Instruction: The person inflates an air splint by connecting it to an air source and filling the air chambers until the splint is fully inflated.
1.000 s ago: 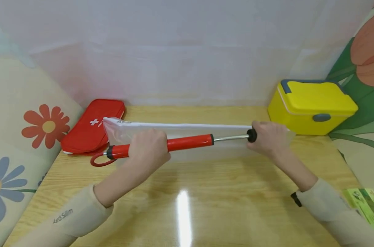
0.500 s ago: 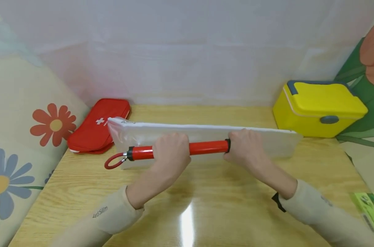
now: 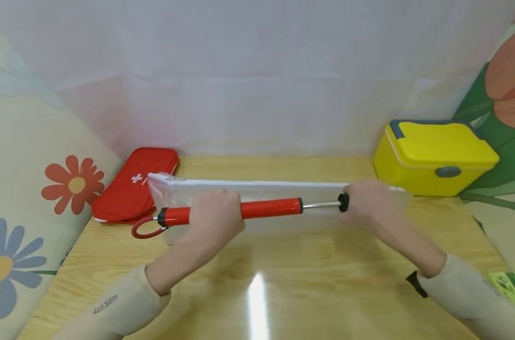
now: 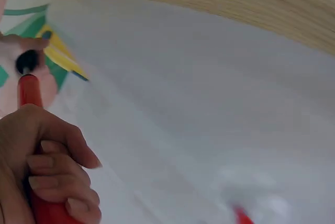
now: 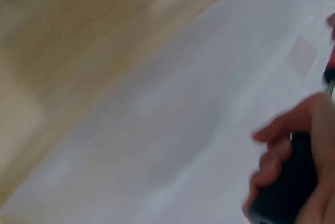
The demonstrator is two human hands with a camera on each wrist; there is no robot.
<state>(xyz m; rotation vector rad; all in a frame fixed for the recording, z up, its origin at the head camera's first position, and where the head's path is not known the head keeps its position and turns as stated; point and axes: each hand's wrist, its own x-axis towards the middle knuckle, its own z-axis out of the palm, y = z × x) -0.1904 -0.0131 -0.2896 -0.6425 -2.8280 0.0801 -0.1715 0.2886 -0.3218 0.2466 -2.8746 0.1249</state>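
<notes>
A red hand pump (image 3: 272, 208) with black end caps is held level above the table, its hose (image 3: 141, 232) looped at the left end. My left hand (image 3: 216, 215) grips the barrel, fingers curled round it in the left wrist view. My right hand (image 3: 367, 203) holds the black handle (image 5: 288, 182) at the other end. Between handle and barrel a length of silver rod (image 3: 321, 205) shows. Behind the pump stands a clear plastic pouch (image 3: 257, 189) with a white zip edge, partly hidden by the hands and pump.
A red first aid case (image 3: 131, 189) lies at the back left. A yellow cooler box (image 3: 444, 156) with a grey handle stands at the back right. Near the right table edge is a green printed packet (image 3: 510, 288). A pale cloth wall (image 3: 257, 75) closes off the back.
My right hand pushed the handle in against the barrel, then drew it out to the right again, so the rod shows now. The left hand kept its grip on the barrel.
</notes>
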